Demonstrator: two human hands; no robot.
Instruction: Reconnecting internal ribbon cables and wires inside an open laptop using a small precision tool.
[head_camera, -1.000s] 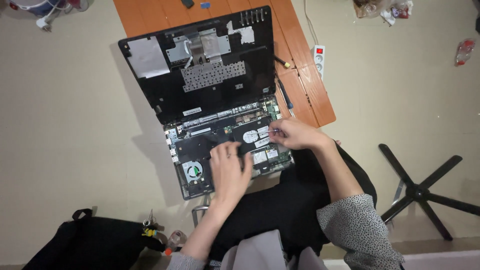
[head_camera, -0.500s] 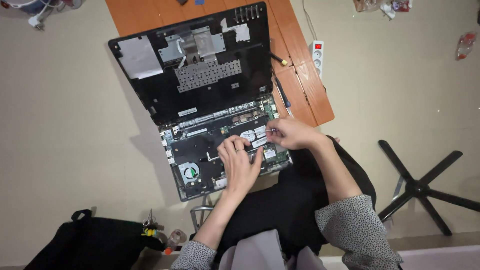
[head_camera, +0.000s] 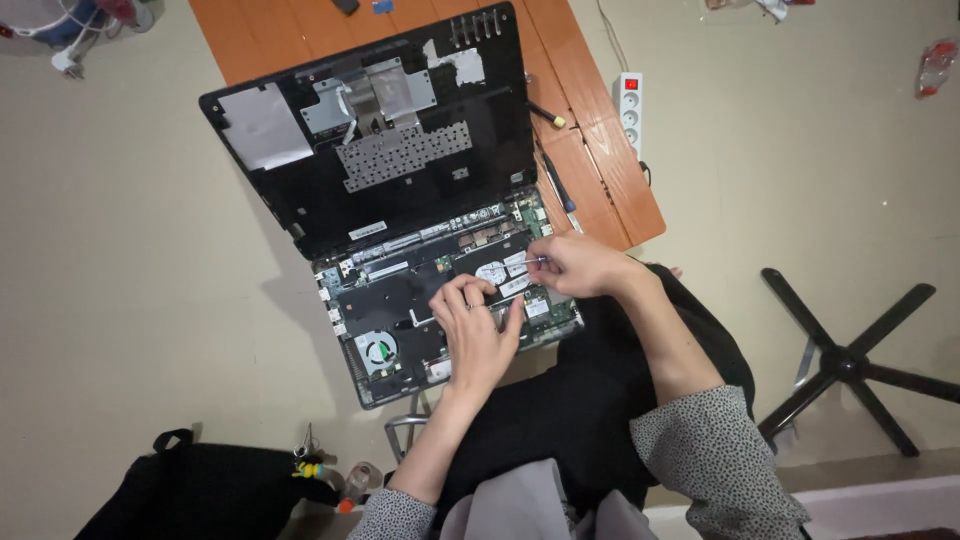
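Black bag (head_camera: 200, 490) low in the left of the frame, small tools (head_camera: 320, 470) just beside it on the beige floor (head_camera: 120, 300). Further right, opened laptop base (head_camera: 440, 300) at centre frame, circuit boards bare, round fan (head_camera: 379, 350) in its lower left corner. Detached black cover (head_camera: 380, 150) above it, leaning onto the orange board (head_camera: 590, 170).

Left hand (head_camera: 478, 330) flat on the base, fingers curled loosely, pressing down, gripping nothing. Right hand (head_camera: 578, 265) just right of centre, closed in a pinch on a thin metal tool (head_camera: 528, 262), tip aimed left at the silver part (head_camera: 492, 272) of the board. Whether the tip touches is too small to tell.

Best handled, by this view, with the left palm kept firm to stop the base sliding, tool held low and steady, pressure light so nothing slips onto nearby chips.

Right of the board: 2 screwdrivers (head_camera: 556, 180), white power strip (head_camera: 630, 110). Far right: black chair base (head_camera: 850, 360).
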